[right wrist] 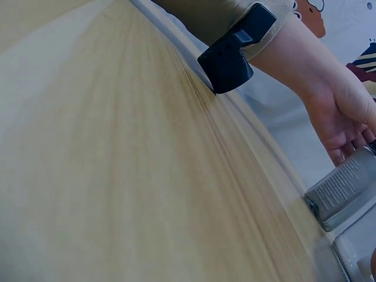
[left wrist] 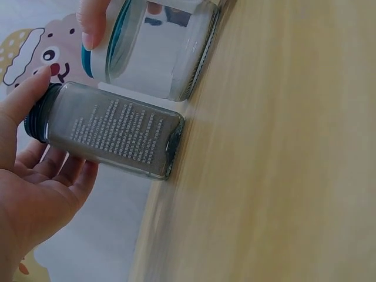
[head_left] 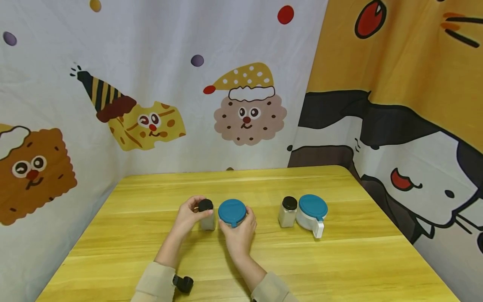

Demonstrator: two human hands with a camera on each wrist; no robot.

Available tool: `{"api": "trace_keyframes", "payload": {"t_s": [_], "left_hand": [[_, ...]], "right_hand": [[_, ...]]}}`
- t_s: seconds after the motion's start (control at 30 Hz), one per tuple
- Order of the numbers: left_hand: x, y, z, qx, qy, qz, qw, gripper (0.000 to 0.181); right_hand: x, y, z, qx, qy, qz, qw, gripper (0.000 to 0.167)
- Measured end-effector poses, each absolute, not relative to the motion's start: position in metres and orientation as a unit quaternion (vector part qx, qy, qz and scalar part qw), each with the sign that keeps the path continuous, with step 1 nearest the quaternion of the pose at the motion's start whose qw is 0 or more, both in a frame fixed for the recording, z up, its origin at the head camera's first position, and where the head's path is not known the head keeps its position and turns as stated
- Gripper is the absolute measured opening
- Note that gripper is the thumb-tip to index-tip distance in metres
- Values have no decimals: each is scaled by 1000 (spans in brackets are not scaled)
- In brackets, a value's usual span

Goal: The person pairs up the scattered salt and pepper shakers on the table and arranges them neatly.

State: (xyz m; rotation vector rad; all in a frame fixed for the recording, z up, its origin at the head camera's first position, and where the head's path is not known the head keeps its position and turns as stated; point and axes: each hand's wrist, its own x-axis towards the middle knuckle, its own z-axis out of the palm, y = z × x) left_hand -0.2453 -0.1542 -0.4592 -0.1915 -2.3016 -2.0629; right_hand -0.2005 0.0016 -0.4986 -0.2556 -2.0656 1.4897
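My left hand (head_left: 190, 214) grips a square glass seasoning bottle (head_left: 207, 222) by its black lid, thumb on the near side. Grey powder fills the bottle, and small print covers its side in the left wrist view. Just to its right, my right hand (head_left: 240, 239) holds a clear glass jar (left wrist: 155, 53) round its blue lid (head_left: 232, 212), thumb on the left and fingers on the right. The bottle and jar stand upright, close together on the table. The right wrist view catches only part of the jar (right wrist: 355, 249) at its edge.
Farther right on the wood-grain table (head_left: 339, 260) stand a second black-lidded bottle (head_left: 287, 214) with pale contents and a blue-lidded jar (head_left: 313, 207) with a white handle. A patterned curtain (head_left: 170, 84) hangs behind. A black wrist camera (head_left: 183, 284) sits on the left sleeve.
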Motion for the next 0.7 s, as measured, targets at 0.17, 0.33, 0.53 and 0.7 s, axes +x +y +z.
{"api": "trace_keyframes", "payload": {"t_s": [0.17,0.33,0.53,0.7], "left_hand": [[-245,-156,-458,-64,-748,-660,16,53],[-247,-158,-457,-67,-748,-660,6,56],[-246,-158,-453,-84,-749,-656,17,55],[-245,-157,-449,-92,-747,-657,28,50]], "right_hand": [[-201,1,-499,-86,-780,545,296,92],[-201,2,-496,-73,-780,537,311,93],[-201,7,-491,-54,-771,558,302,87],[-204,13,-487,-48,-765,580,275,82]]}}
